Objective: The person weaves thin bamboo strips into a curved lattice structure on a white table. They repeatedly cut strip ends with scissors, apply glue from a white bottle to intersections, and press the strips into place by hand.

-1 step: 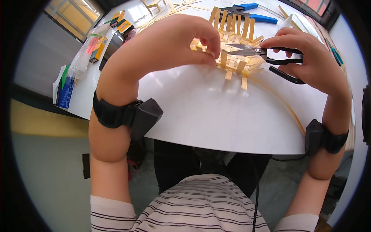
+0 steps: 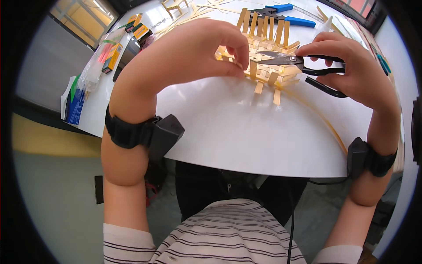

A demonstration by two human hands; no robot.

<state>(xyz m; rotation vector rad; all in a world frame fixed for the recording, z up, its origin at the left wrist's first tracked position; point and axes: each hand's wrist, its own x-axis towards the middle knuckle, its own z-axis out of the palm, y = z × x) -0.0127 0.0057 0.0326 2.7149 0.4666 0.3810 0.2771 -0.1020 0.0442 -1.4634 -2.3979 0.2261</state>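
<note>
The woven mat (image 2: 265,44) of pale strips lies on the white table (image 2: 255,132), in front of the person and between the hands, with loose strip ends sticking out around it; the left hand (image 2: 206,48) has thumb and fingertips drawn close together, pinching its near left edge, while the fingers of the right hand (image 2: 358,70) are curled around the black handles of the scissors (image 2: 293,59), whose slightly parted blades reach over the mat, and blue-handled pliers (image 2: 299,21) lie just beyond it
</note>
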